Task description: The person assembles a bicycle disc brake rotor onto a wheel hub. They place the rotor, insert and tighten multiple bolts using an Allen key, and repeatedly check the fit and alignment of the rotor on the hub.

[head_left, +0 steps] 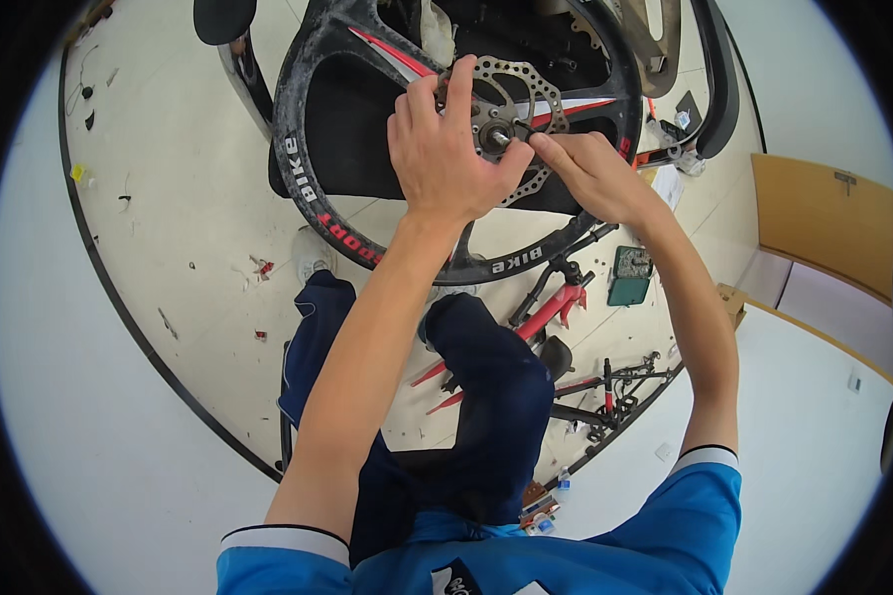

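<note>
A black bicycle wheel [313, 178] with broad spokes and red and white markings lies in front of me on a black seat. At its hub sits a silver brake disc [554, 99] pierced with holes, around a metal axle [500, 137]. My left hand [445, 159] rests on the disc with fingers spread, its index finger reaching the upper rim and its thumb beside the axle. From the right, my right hand [595, 177] pinches with thumb and fingers beside the axle. A thin dark piece shows at the fingertips, too small to name; the palm side is hidden.
Armrests [224, 20] flank the wheel. A red and black bicycle frame [551, 309] and a darker frame [610, 397] lie on the floor to the right. Near them is a green case [629, 276]. Small scraps [262, 266] are scattered on the left floor. A wooden door [824, 218] stands at right.
</note>
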Motion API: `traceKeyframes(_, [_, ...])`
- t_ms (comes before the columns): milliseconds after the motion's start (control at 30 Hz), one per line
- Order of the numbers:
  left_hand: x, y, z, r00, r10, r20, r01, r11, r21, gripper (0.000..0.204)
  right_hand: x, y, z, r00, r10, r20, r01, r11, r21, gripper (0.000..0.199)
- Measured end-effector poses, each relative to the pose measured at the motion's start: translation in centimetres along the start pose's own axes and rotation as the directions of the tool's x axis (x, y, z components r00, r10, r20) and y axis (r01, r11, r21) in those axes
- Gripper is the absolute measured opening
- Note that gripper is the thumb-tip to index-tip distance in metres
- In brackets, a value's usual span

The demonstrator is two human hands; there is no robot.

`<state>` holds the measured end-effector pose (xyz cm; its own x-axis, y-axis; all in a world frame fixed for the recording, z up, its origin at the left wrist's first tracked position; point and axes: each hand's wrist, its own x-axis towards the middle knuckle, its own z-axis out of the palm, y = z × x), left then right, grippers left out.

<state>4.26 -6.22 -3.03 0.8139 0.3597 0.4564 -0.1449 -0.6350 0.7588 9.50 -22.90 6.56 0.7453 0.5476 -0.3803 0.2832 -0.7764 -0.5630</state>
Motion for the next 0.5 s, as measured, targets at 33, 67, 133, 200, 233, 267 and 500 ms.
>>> traceKeyframes(33, [0.03,0.02,0.01,1.0,-0.002,0.0,0.002,1.0,0.003,0.083,0.04,-0.2,0.04,1.0,0.024,0.002,-0.024,1.0,-0.013,0.055])
traceKeyframes(67, [0.06,0.03,0.02,1.0,-0.004,-0.001,0.004,1.0,0.007,0.083,0.09,-0.37,0.09,0.999,0.047,0.004,-0.047,0.999,-0.025,0.057])
traceKeyframes(133, [0.08,0.1,0.03,1.0,-0.003,-0.006,0.003,1.0,0.006,0.082,0.1,-0.38,0.14,0.996,0.095,-0.005,-0.095,0.995,-0.041,0.061])
traceKeyframes(200, [0.09,0.23,0.11,1.0,0.001,-0.015,-0.001,1.0,-0.003,0.082,0.05,-0.09,0.33,0.989,0.143,-0.027,-0.145,0.988,-0.046,0.065])
traceKeyframes(233, [0.06,0.16,0.14,1.0,0.005,-0.02,-0.005,1.0,-0.005,0.082,0.07,-0.18,0.37,0.989,0.144,-0.033,-0.146,0.988,-0.052,0.066])
traceKeyframes(267, [0.05,0.09,0.19,1.0,0.008,-0.024,-0.008,1.0,-0.008,0.082,0.1,-0.29,0.41,0.989,0.145,-0.04,-0.147,0.987,-0.057,0.067])
traceKeyframes(500, [0.05,-0.3,0.51,0.999,0.018,-0.051,-0.018,1.0,0.011,0.081,0.78,-0.51,-0.35,0.994,0.101,0.034,-0.094,0.983,-0.158,0.061])
